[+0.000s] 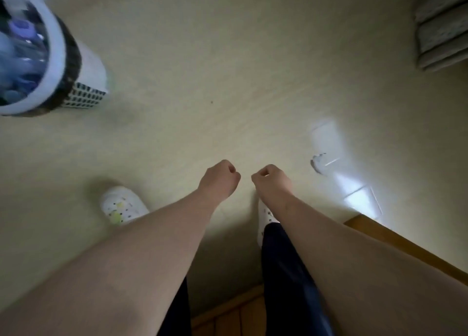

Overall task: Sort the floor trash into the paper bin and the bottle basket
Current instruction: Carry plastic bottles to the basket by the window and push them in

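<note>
Trash (325, 145), a pale blurred scrap, is lying on the floor to the right of the right hand (272, 181) and a little beyond it. The left hand (220, 177) is hanging just beside the right without touching it, and both are curling their fingers into fists and holding nothing. Well off to their left and farther out, the basket (57, 44) is holding bottles (22, 56).

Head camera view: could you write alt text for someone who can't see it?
Seen from above, a person's left hand and right hand are held out over a pale floor, both curled into fists holding nothing. A round basket with blurred blue bottles stands at upper left, and a white scrap lies on the floor to the right.
</note>
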### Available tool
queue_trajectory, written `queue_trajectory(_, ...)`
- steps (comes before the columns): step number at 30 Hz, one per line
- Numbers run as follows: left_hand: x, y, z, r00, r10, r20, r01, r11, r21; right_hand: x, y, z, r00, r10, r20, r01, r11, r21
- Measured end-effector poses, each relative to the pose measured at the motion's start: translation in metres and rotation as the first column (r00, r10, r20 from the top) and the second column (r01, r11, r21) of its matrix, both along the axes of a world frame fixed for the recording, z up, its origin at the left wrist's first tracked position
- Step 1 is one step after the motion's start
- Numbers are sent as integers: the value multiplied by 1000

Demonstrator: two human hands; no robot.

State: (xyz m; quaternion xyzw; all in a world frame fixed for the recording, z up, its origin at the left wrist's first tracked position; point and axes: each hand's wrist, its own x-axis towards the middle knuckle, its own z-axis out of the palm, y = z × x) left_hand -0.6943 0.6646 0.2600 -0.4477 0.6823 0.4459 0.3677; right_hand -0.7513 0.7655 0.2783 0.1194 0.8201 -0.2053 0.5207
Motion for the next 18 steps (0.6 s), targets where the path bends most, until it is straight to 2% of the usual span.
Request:
queue_trajectory(4,-59,111,-67,997,70,24,-73,985,156,-53,115,-63,993,-101,-58,107,989,104)
queue_trajectory(7,-84,160,-105,994,108,21,-110,972,209,-69,177,-108,973,-211,-99,226,958,179)
queue_trajectory(10,-92,187,-143,996,83,28,-87,967,239,-77,214,-155,973,-216,-84,229,952,202)
queue_trajectory(13,-85,191,-187,998,29,47,-38,981,193,-90,232,-208,979,-182,-97,198,959,201)
queue_trajectory(18,-59,173,-240,983,95,158,-112,988,107,-108,230,-272,968,-157,-194,195,961,196)
